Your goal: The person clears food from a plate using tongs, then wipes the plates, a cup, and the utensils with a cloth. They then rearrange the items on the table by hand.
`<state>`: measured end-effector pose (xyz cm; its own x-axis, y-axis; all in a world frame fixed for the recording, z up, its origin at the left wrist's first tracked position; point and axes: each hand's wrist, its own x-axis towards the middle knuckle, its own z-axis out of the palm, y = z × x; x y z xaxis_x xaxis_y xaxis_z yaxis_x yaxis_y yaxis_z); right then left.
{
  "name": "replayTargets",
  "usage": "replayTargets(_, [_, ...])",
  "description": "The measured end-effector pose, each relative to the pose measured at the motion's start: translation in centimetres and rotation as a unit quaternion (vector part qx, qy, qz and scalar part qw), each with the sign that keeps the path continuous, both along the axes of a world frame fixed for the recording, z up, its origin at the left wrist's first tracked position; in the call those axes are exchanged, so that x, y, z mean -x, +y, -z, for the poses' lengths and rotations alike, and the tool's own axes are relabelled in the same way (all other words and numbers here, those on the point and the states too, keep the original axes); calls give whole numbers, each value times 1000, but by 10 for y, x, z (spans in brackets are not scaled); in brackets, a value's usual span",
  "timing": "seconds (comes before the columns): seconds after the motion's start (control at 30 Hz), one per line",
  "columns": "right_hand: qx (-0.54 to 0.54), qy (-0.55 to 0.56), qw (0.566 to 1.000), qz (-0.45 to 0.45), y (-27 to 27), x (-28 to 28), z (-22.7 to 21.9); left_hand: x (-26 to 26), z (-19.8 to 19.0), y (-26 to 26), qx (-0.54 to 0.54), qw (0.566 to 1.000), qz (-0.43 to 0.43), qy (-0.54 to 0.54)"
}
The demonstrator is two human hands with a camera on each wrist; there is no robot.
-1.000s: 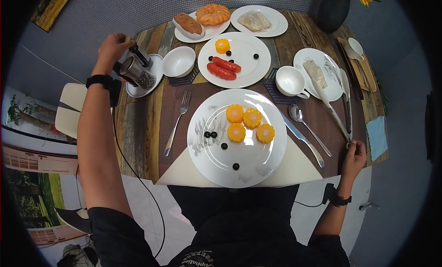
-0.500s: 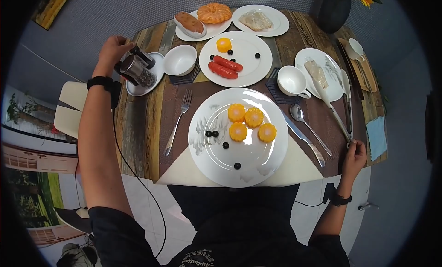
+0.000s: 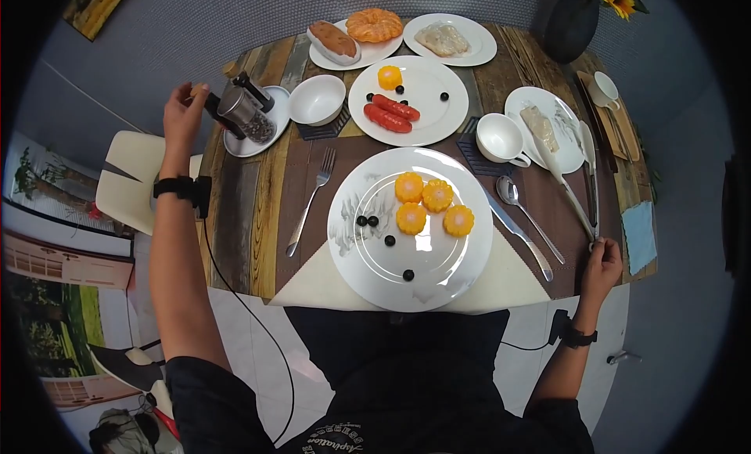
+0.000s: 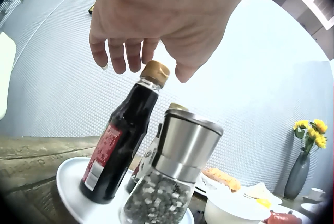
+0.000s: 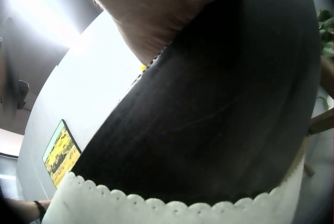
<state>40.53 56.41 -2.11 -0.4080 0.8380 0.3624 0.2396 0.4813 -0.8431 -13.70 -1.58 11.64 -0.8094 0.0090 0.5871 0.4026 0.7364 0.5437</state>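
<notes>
In the head view my left hand (image 3: 182,119) is at the brown cap of a dark bottle (image 3: 224,116). The left wrist view shows this red-labelled bottle (image 4: 119,143) standing tilted in view, its cap (image 4: 155,73) between my thumb and loosely hanging fingers (image 4: 118,59). A pepper grinder (image 3: 249,116) with a steel top and a second brown-capped bottle (image 3: 254,92) share its small tray (image 3: 242,150). At the right table edge my right hand (image 3: 602,268) pinches the handle end of long tongs (image 3: 575,207); one arm lies over the plate (image 3: 575,156). The right wrist view hides those fingertips.
Before me is a large plate (image 3: 356,270) with corn pieces (image 3: 411,218) and black berries; beyond it, a plate with sausages (image 3: 387,117). A bowl (image 3: 317,99), cup (image 3: 499,137), fork (image 3: 313,199), knife (image 3: 522,239), spoon (image 3: 532,219) and vase (image 3: 569,27) stand around.
My left hand has come away from the second bottle's cap and moved left and down to the other bottle. The head view has shifted slightly. My right hand stays at the tongs.
</notes>
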Motion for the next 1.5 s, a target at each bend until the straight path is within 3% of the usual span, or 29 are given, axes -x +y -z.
replayTargets(0.07, [-12, -10, 1000, 4, -1, 1, -1, -4, 5, -1, -22, 995, 62, -70])
replayTargets(0.3, [-24, -19, 1000, 5, -2, 2, -4, -14, 10, 3, -47, 997, 27, -55])
replayTargets(0.47, [-26, -27, 999, 6, 1, 0, -1, -18, 9, -21, -92, 994, 7, -50])
replayTargets(0.63, [-34, -35, 999, 9, 1, 1, -2, -78, -20, -26, -98, 995, 14, -7])
replayTargets(0.7, [-28, -30, 999, 7, 1, 0, -1, -93, -21, -30, -144, 985, 91, 13])
replayTargets(0.77, [-38, -35, 999, 3, 1, 0, -2, -115, -23, -27, -141, 983, 114, -1])
replayTargets(0.9, [-39, -33, 999, 1, 4, 0, 2, -152, -15, -11, -128, 973, 182, -60])
replayTargets(1.07, [-42, -33, 999, 0, 0, 1, -2, -198, -12, 30, -196, 953, 215, -88])
replayTargets(1.17, [-43, -32, 998, 11, 0, 2, -1, -215, -13, 47, -162, 959, 218, -84])
replayTargets(1.33, [-18, 29, 999, -1, -4, 1, -3, -255, -37, 80, -150, 952, 249, -95])
replayTargets(1.43, [-84, 31, 996, -3, -30, 4, -24, -279, -52, 101, -146, 935, 307, -106])
replayTargets(1.47, [-55, 21, 997, -40, -48, 4, -35, -285, -54, 108, -151, 921, 345, -98])
replayTargets(1.5, [-159, -21, 983, -92, -72, 9, -55, -294, -57, 117, -140, 913, 368, -107])
